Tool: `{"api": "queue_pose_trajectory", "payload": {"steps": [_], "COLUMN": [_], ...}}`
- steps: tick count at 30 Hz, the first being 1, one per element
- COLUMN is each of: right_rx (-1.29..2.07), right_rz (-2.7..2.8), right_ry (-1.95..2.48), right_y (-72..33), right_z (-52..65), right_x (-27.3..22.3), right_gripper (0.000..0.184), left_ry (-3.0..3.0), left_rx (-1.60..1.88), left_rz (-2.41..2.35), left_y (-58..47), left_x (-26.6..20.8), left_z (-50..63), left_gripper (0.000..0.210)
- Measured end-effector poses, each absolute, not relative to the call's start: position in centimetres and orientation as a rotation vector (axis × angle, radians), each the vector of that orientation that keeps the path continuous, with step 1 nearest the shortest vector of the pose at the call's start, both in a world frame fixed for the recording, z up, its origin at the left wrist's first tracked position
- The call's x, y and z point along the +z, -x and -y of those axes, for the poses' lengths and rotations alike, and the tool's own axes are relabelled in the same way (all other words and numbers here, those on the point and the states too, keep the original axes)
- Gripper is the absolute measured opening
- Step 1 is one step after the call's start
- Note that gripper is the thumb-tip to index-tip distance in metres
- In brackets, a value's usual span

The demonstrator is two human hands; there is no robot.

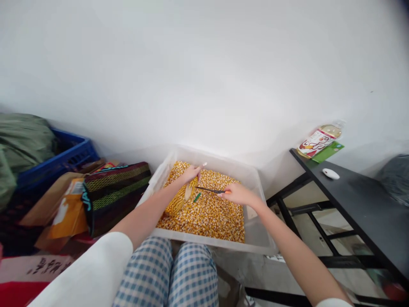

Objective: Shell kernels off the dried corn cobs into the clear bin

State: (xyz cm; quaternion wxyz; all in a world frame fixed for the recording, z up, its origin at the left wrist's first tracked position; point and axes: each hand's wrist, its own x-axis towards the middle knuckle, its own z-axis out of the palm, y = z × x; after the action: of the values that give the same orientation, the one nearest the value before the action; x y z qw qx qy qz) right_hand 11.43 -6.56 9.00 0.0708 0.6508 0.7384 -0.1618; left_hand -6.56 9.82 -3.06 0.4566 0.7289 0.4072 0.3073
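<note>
Gripping scissors [209, 189] in a closed right hand [238, 194], apparently pinching a yellow mesh bag [175, 204] in the left hand [191, 174], with no cut visible yet, inside a bin [256, 181] already spread with loose kernels [214, 217]

Bright, diffuse light (faint shadows) washes the wall [204, 76]; frame edges blur.

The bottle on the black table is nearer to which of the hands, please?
Right: the right hand, over the corn kernels, is left of the bottle; the left hand is farther left.
</note>
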Motion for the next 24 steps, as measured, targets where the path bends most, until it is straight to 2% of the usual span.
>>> {"api": "queue_pose_trajectory", "payload": {"steps": [5, 11, 15, 19, 24], "right_rx": [-0.423, -0.356, -0.305, -0.283, -0.295], "right_rz": [-2.184, -2.185, -2.173, -2.166, -2.197], "right_ry": [-2.037, -2.054, -2.066, -2.072, -2.084], "right_y": [-10.1, -8.6, -8.8, -8.8, -8.2], "right_z": [7.4, 7.8, 8.3, 8.8, 9.5], "right_x": [7.8, 5.9, 5.7, 6.1, 6.2], "right_gripper": [0.046, 0.047, 0.048, 0.046, 0.047], "left_ry": [-1.834, -1.948, -1.794, -1.742, -1.814], "left_rx": [0.828, 0.541, 0.700, 0.810, 0.612], "left_rz": [-0.900, -0.779, -0.789, -0.818, -0.778], "left_y": [6.8, 7.1, 7.2, 7.3, 7.3], "left_x": [-0.6, 0.1, 0.6, 0.3, -1.1], "left_z": [-8.8, -7.8, -8.0, -8.5, -9.1], "left_gripper": [0.056, 0.049, 0.046, 0.044, 0.042]}}
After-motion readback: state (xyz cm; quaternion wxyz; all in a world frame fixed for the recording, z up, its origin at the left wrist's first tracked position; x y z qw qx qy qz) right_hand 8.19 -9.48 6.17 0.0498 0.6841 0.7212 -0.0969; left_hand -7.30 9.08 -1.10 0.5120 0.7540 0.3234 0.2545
